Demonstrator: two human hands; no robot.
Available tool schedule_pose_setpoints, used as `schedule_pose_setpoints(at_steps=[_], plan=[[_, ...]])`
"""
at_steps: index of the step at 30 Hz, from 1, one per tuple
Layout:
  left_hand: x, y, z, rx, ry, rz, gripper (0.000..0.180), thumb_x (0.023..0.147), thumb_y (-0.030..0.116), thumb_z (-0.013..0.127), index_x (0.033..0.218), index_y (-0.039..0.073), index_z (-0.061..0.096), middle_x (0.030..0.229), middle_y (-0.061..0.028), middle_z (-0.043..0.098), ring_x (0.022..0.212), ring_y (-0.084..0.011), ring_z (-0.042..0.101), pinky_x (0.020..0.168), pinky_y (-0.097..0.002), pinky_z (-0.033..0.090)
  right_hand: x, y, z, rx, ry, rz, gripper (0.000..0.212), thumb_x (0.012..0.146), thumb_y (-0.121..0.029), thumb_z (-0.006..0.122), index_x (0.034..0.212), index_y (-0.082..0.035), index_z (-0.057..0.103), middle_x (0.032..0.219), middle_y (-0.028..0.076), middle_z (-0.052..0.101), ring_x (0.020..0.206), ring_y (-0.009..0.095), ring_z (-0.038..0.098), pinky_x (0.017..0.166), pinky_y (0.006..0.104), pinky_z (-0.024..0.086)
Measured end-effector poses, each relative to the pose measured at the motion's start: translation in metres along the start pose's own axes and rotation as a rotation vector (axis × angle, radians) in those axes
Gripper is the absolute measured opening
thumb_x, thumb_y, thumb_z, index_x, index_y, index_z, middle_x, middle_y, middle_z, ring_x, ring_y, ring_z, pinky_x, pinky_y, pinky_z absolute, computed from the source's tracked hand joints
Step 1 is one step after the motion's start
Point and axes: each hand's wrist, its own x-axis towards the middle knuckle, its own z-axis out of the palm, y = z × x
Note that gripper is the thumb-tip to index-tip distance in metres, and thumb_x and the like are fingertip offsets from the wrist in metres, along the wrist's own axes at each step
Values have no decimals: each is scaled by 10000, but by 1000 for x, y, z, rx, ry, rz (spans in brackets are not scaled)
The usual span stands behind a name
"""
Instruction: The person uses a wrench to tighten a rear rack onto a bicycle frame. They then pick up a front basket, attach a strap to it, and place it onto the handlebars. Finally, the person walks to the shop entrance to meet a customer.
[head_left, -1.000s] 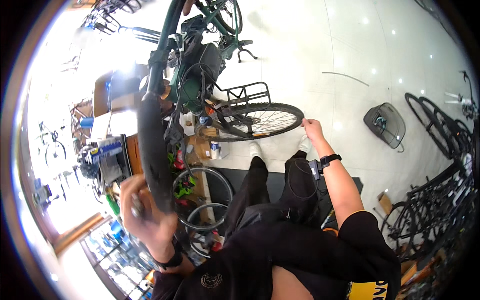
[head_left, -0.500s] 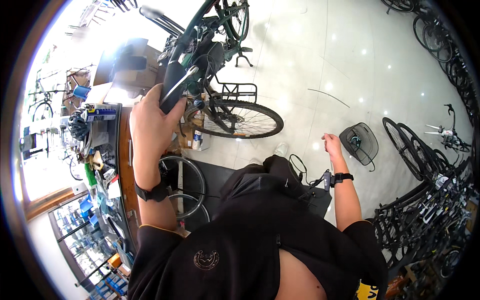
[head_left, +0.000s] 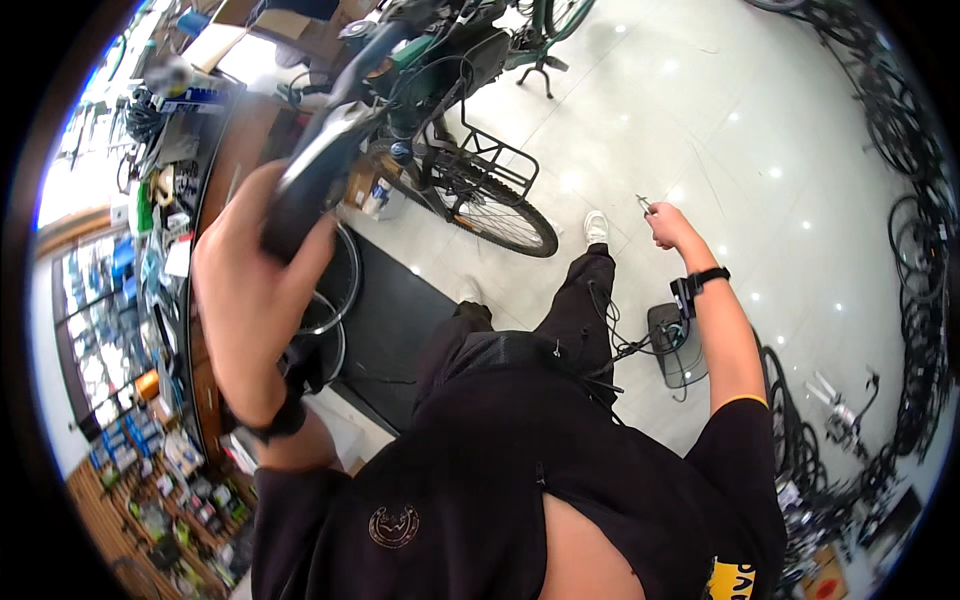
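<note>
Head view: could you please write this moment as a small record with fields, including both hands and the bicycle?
Left hand: closed around the black handlebar grip; motion-blurred
Right hand: holding a small silvery object, exact kind unclear; apart from the bicycle
Bicycle: green frame; black rack over the near wheel
Floor: pale, shiny
On floor: black mat at left, mesh basket at right

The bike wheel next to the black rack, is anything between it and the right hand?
In this view, a white shoe shows between the right hand and the wheel, but it's down on the floor, apparently below the hand. Nothing else visible stands in the way.
</note>
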Motion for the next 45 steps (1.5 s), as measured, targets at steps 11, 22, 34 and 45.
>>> schedule_pose_setpoints(at_steps=[11,22,34,45], plan=[[-22,-3,36,-227,460,-292,530,795,439,677,949,-51,544,868,-83,540,828,-154,470,780,-299,361,192,-136,45,-713,-45,-973,131,795,-103,539,802,-75,667,833,143,683,803,310,668,677,411,524],[-31,16,41,-25,723,-562,547,763,514,475,940,-3,491,964,-163,487,886,-247,480,855,-348,373,230,-239,94,-778,36,-1446,130,814,-119,530,835,-117,658,857,39,619,958,219,565,890,375,382],[-83,-7,5,-273,727,-493,809,813,518,514,1351,-67,356,1349,-280,391,1226,-445,444,1100,-534,281,230,-251,94,-713,93,-1511,81,788,-117,547,760,-98,620,777,39,582,859,196,555,809,339,392],[-87,1,-4,-222,701,-546,826,781,501,543,1353,-62,348,1250,-282,441,1121,-375,506,1084,-498,283,228,-257,83,-659,202,-1643,95,760,-132,571,701,-97,638,736,39,596,838,193,577,843,342,389]])
